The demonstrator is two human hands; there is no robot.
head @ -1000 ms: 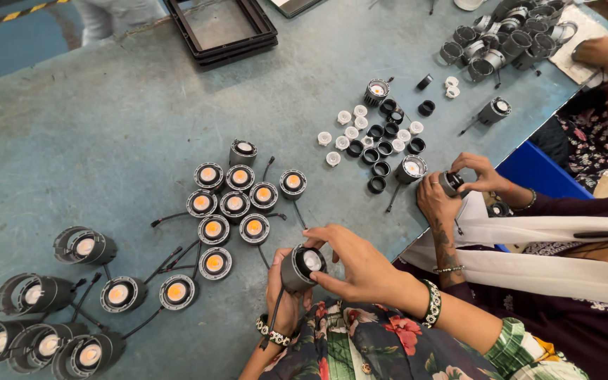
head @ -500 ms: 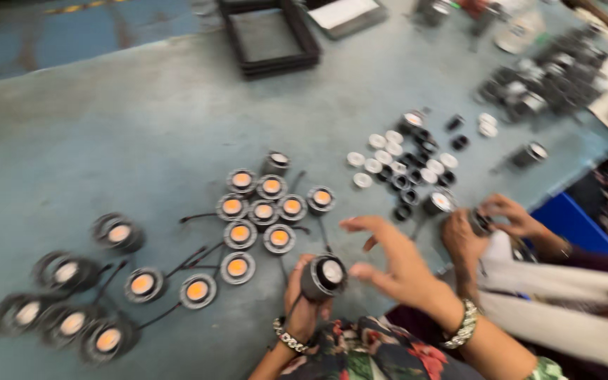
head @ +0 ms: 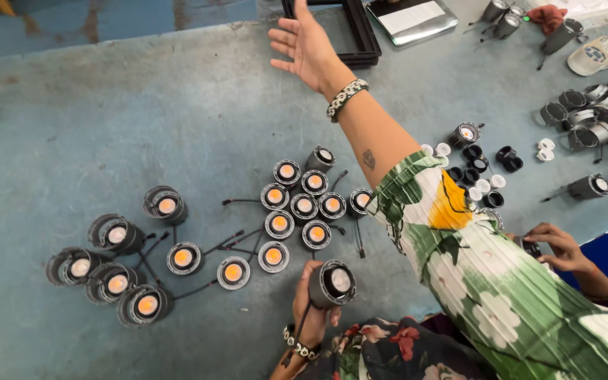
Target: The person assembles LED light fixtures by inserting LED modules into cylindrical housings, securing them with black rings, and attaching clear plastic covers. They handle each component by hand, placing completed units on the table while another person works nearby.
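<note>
L hand [head: 312, 299] grips a black cylindrical lamp [head: 332, 283] by its body, lens up, near the table's front edge, just below the cluster of round lamps [head: 304, 207] w/ orange centres. R hand [head: 307, 43] is stretched far across the blue-grey table [head: 142, 119], fingers spread, holding nothing, just beside the black tray [head: 360, 35] at the far edge. Bare tabletop lies left of the arm; a co-worker's hand [head: 561, 246] works at the right edge near small black and white caps [head: 483, 172].
</note>
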